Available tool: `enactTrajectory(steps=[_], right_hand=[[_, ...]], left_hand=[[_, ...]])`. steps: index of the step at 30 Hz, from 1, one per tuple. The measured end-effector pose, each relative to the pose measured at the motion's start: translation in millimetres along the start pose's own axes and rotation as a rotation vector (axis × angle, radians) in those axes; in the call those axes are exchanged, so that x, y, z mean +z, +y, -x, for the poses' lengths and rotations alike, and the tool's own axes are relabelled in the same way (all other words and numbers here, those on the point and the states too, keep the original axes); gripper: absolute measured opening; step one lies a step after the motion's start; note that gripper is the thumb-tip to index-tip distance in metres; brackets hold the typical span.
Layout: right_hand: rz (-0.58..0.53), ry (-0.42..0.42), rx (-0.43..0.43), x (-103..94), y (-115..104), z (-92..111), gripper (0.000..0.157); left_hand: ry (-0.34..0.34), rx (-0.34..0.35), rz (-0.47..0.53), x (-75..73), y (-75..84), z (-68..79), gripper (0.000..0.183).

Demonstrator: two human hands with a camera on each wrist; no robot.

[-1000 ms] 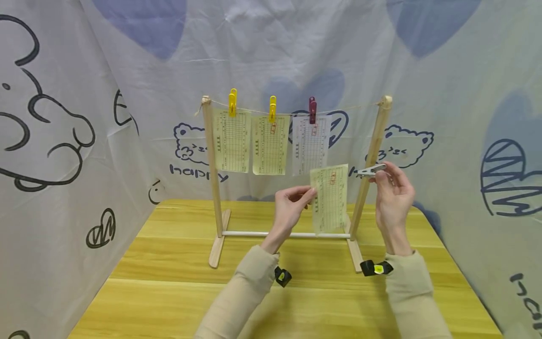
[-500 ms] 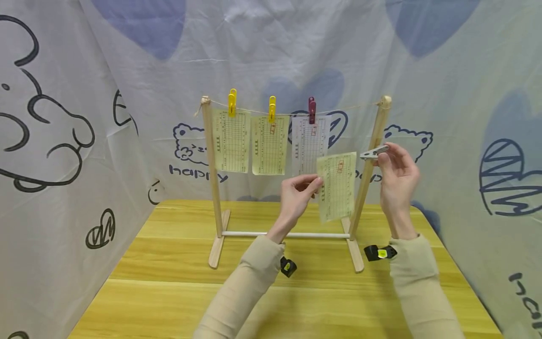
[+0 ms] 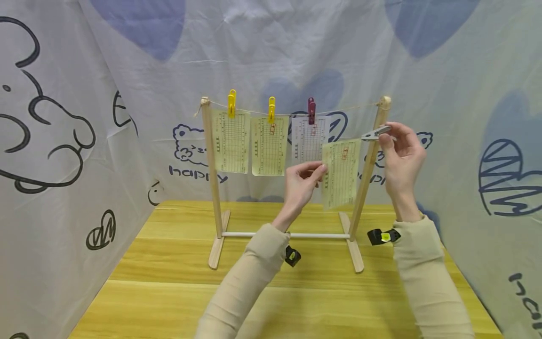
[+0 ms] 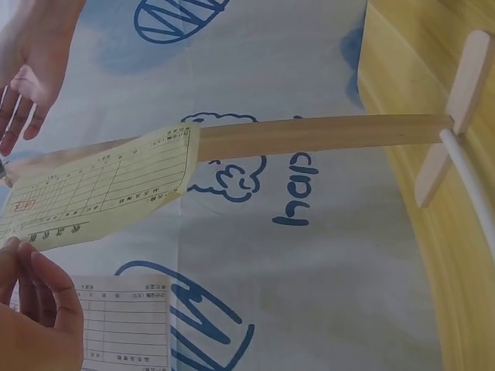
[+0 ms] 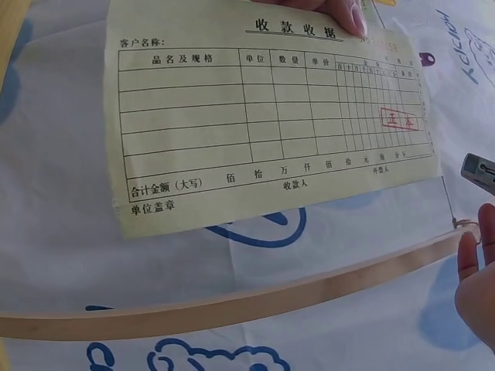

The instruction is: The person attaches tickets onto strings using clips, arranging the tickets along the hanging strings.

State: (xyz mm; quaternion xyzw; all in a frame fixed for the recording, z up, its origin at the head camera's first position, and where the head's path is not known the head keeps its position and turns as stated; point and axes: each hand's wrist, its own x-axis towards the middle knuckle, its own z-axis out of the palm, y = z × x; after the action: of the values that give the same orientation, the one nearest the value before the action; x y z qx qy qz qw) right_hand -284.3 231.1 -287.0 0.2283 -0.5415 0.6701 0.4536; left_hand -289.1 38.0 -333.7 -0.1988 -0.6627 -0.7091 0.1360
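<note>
My left hand (image 3: 301,186) pinches the left edge of a pale yellow receipt slip (image 3: 341,174), held upright in front of the rack's right part. The slip's printed table and red stamp show large in the right wrist view. My right hand (image 3: 404,162) pinches a grey clothespin (image 3: 376,133) near the top of the right wooden post (image 3: 369,165). The pin points left, just above the slip's top right corner. On the string (image 3: 347,110) hang two yellow slips (image 3: 230,143) under yellow clothespins (image 3: 232,104) and a white slip (image 3: 308,139) under a dark red clothespin (image 3: 311,111).
The wooden rack stands on a wood-grain table (image 3: 169,292), with a left post (image 3: 213,174), flat feet (image 3: 216,252) and a white crossbar (image 3: 241,234) low between the posts. A printed cloth (image 3: 271,42) hangs behind and at both sides.
Both hands have risen and shifted slightly right, carrying the slip and the grey clothespin up toward the string. The hanging slips stay in place.
</note>
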Motion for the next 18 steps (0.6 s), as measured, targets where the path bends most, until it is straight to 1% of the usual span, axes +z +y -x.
enactTrajectory(steps=[1, 7, 12, 15, 18], right_hand=[[0.013, -0.004, -0.011, 0.6, -0.1, -2.6, 0.032], [0.173, -0.029, -0.071, 5.1, -2.3, -15.8, 0.034], [0.227, -0.045, -0.082, 9.8, -3.3, -26.1, 0.038], [0.261, -0.058, -0.089, 12.5, -4.3, -31.9, 0.044], [0.320, -0.069, -0.099, 15.2, -6.0, -36.7, 0.049]], left_hand=[[0.003, 0.001, -0.003, 0.7, 1.0, -1.2, 0.022], [0.017, -0.004, 0.005, 5.2, 6.1, -7.2, 0.022], [0.030, -0.003, 0.020, 9.1, 9.4, -12.1, 0.021], [0.037, -0.007, 0.037, 12.1, 11.4, -15.5, 0.021], [0.048, -0.018, 0.055, 15.2, 13.6, -18.7, 0.021]])
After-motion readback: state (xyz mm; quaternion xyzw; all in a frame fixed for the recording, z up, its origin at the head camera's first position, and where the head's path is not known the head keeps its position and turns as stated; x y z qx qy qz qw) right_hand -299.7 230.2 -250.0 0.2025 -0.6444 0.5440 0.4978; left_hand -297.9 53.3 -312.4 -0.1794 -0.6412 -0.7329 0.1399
